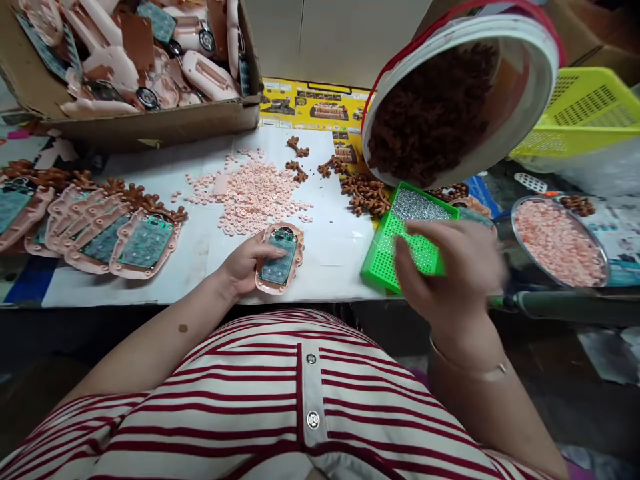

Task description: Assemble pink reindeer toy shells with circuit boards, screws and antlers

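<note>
My left hand [245, 265] is closed round a pink plastic housing half [271, 289], its thumb lying over the green circuit board [275, 269] set inside. The housing is held above the white work surface near the front edge. Blurred by motion, my right hand [455, 267] hovers over a green perforated tray [379, 257] and hides part of it. Its fingers are bent, but whether anything is between them does not show. Small silver screws [420, 205] lie in the tray's far section. A heap of small pink plastic pieces [260, 190] spreads beyond my left hand.
More housings with boards [145, 247] lie overlapped at the left, by brown branching parts. A cardboard box [200, 120] of pink parts stands behind. A tilted white bucket [525, 87] holds brown parts. At the right are a round metal container [515, 247] of pink pieces and a yellow basket [595, 107].
</note>
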`<move>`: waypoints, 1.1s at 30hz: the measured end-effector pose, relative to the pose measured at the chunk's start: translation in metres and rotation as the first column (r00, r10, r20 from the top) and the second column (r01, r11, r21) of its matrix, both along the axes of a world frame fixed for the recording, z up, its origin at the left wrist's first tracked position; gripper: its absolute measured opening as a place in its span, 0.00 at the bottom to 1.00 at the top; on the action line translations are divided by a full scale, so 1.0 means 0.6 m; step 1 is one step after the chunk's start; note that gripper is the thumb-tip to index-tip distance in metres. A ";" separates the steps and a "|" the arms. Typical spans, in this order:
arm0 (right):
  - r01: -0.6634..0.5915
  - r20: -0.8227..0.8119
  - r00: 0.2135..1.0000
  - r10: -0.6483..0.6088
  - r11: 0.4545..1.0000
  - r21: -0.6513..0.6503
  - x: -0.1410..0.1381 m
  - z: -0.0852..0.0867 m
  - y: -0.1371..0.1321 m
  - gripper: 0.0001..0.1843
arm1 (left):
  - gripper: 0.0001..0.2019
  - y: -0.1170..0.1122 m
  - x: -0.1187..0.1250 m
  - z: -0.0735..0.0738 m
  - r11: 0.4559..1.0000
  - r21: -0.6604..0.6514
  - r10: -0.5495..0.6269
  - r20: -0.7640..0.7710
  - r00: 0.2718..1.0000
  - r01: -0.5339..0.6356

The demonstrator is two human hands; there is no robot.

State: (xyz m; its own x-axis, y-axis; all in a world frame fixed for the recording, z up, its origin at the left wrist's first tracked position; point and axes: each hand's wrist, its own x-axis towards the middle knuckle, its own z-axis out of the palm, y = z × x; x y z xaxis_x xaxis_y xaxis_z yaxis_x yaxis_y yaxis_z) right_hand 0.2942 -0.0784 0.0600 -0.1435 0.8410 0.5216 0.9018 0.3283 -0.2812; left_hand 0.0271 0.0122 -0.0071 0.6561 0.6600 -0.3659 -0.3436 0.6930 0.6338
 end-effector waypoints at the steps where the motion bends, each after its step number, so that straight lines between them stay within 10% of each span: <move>1: 0.059 0.166 0.985 -0.048 0.996 -0.064 -0.005 -0.008 0.036 0.17 | 0.22 0.000 -0.003 0.001 1.000 -0.002 -0.004 -0.002 1.000 0.004; 6: 0.260 0.623 0.782 0.037 0.888 -0.379 -0.011 -0.046 0.197 0.21 | 0.23 -0.001 -0.020 0.003 1.000 -0.013 -0.021 -0.017 1.000 0.021; 12: 0.141 0.155 0.984 -0.092 0.930 -0.340 0.046 -0.063 0.256 0.06 | 0.25 0.004 -0.028 0.003 1.000 -0.030 0.000 -0.032 0.999 -0.001; 14: 0.127 -0.176 0.966 -0.192 0.937 -0.325 0.048 -0.063 0.250 0.07 | 0.25 0.005 -0.023 0.005 1.000 -0.020 0.001 -0.028 1.000 -0.002; 18: -0.089 -0.730 0.630 -0.265 0.909 -0.407 -0.013 -0.065 0.204 0.14 | 0.22 0.004 -0.006 0.015 0.997 0.068 0.040 0.010 0.999 -0.041; 23: -0.401 -0.808 0.509 -0.298 0.748 -0.528 -0.116 -0.083 0.134 0.25 | 0.20 -0.002 0.013 0.026 0.979 0.189 0.063 0.036 0.997 -0.069; 29: -0.598 -0.880 0.196 -0.432 0.659 -0.456 -0.125 -0.105 0.088 0.22 | 0.22 -0.010 0.002 0.021 0.968 0.136 0.213 -0.008 0.977 -0.210; 33: -0.560 -0.882 0.084 -0.463 0.711 -0.426 -0.117 -0.121 0.079 0.19 | 0.23 -0.022 -0.010 0.022 0.973 0.100 0.217 -0.070 0.974 -0.210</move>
State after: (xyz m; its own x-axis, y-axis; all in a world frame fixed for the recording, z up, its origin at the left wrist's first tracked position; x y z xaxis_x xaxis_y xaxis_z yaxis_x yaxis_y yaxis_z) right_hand 0.2238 -0.0312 -0.0126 -0.0531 0.9404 -0.3359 -0.3399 -0.3333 -0.8794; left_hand 0.0212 -0.0008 0.0063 0.4677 0.8146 -0.3430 -0.4234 0.5471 0.7221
